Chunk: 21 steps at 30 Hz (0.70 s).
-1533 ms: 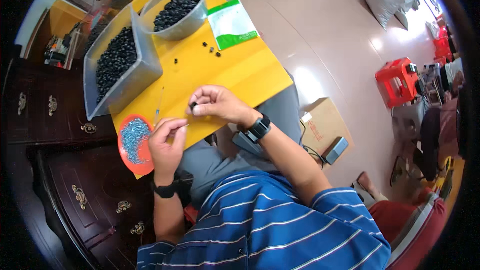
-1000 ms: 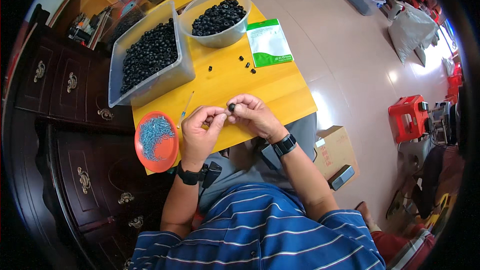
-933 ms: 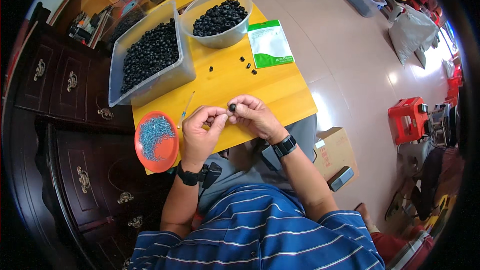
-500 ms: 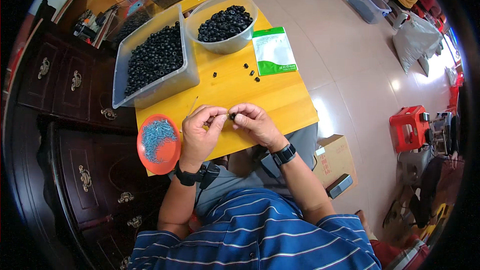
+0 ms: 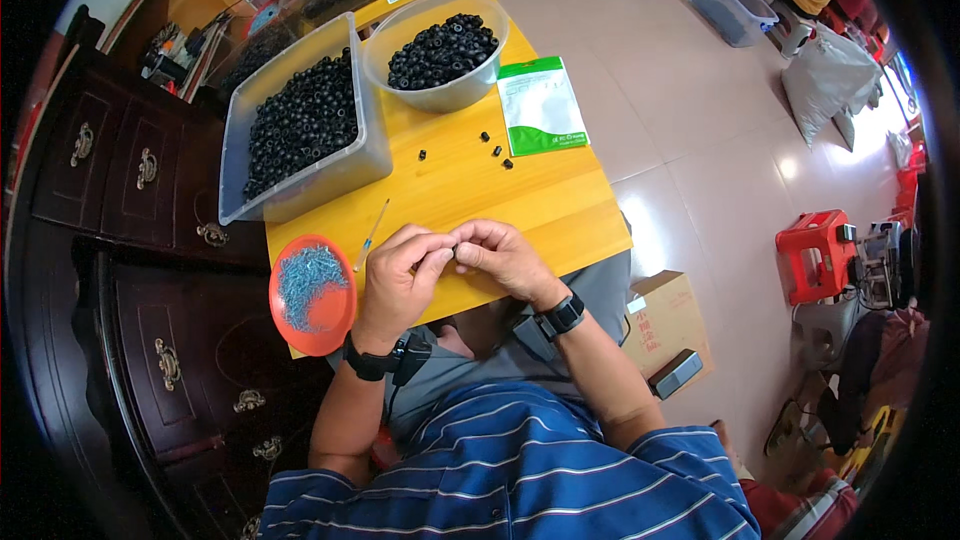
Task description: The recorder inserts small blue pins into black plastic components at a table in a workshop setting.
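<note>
Since half second ago, our fingertips draw together and now meet; black piece (image 5: pixel 456 251) mostly hidden between them, above surface (image 5: pixel 550 195), just inside near edge

Right hand (image 5: pixel 510 260): grip closed on black piece

Left hand (image 5: pixel 397 277): grip pinched tight, cannot tell what we have inside it

We judge: close two-handed fingertip work, piece hard to check by eye

Orange plate (image 5: pixel 333 312) at surface's left near corner
</note>
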Available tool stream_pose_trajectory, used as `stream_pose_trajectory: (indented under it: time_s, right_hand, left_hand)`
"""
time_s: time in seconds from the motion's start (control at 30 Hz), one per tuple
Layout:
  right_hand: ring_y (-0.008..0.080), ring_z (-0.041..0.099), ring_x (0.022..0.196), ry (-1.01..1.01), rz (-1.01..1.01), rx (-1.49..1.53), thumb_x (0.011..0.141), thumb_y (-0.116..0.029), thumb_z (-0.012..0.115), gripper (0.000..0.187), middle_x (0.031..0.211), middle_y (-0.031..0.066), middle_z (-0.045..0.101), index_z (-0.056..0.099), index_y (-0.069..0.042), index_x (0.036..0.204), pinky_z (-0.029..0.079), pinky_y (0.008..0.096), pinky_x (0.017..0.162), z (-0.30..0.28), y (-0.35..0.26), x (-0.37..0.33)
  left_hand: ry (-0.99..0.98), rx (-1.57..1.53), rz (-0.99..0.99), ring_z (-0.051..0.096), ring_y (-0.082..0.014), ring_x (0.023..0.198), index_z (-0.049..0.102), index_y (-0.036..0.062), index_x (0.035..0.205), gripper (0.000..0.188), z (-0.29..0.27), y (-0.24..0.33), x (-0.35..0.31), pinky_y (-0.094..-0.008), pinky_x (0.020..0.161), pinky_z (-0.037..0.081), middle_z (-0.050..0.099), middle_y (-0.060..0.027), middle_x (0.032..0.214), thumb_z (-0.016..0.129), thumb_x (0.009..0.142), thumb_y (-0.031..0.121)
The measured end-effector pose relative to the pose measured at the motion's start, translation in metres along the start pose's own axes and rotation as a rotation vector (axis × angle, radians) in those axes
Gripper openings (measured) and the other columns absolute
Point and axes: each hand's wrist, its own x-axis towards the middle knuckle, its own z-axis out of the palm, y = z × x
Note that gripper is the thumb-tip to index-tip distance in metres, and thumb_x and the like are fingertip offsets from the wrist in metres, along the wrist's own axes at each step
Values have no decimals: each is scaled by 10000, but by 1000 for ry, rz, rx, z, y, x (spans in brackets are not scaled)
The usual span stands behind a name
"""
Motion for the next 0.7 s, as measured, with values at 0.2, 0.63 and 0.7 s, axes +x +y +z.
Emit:
stream_pose_trajectory:
  time_s: [0.2, 0.63, 0.7]
  right_hand:
    - [100, 626, 912, -23, -17, 54, 1017, -166, 630, 215, 1043, 26, 670, 646, -11, 1164, 525, 247, 859, 1, -3, -2]
    - [109, 632, 877, -29, -23, 298, 986, -191, 678, 224, 1024, 49, 664, 619, -49, 1149, 522, 245, 833, -5, -4, -14]
    - [104, 606, 839, -51, -44, 422, 982, -241, 687, 258, 969, 30, 646, 615, -61, 1152, 516, 261, 821, -7, -3, -16]
  left_hand:
    - [-3, -83, 8, 668, -226, 785, 731, -5, 1054, 175, 8, 2, -3, -303, 697, 520, 686, -123, 889, 691, 883, -7]
    - [-63, -74, -69, 545, -74, 705, 697, -8, 1146, 260, 21, -38, 62, -221, 659, 463, 613, -17, 820, 696, 890, 38]
    - [-71, -43, -37, 584, -108, 686, 707, 18, 1132, 263, 39, -50, 80, -245, 649, 485, 637, -49, 811, 698, 871, 46]
